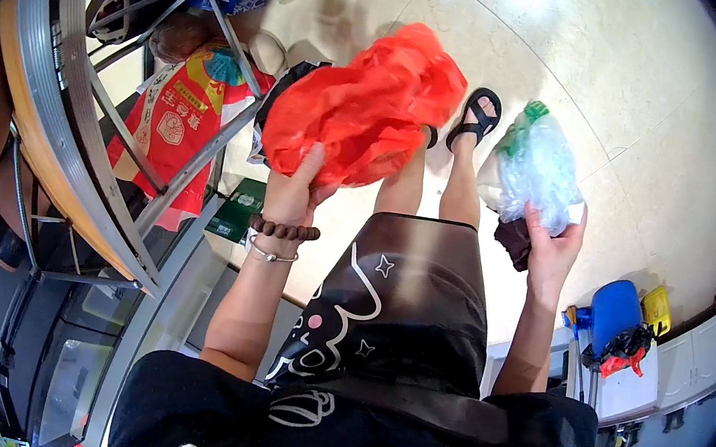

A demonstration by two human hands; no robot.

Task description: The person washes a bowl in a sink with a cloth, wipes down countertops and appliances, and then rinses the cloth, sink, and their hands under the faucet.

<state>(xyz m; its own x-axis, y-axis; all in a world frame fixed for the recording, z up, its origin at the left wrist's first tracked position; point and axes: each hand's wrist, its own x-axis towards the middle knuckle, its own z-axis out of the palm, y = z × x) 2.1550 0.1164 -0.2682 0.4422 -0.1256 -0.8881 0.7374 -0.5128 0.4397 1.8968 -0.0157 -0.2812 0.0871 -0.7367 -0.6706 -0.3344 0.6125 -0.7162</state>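
My left hand (pixel 301 188), with a beaded bracelet and a bangle at the wrist, grips a crumpled red plastic bag (pixel 364 104) by its lower edge. The bag puffs out above the fingers and partly hides a dark item behind it. On the other side, my right hand (pixel 554 248) is closed around a bunch of clear plastic bags (pixel 540 161) with a green part at the top. A dark brown crumpled piece (pixel 513 241) sticks out beneath that bunch, beside the thumb. Both hands are held apart, in front of my dark apron (pixel 423 276).
To the left stands a metal-framed rack (pixel 122 141) with a wooden edge; a red printed bag (pixel 179 117) sits behind its bars. Below it is a green box (pixel 237 209). A blue chair-like object (pixel 615 313) and white cabinets (pixel 699 355) are at right. Tiled floor (pixel 653 152) lies ahead.
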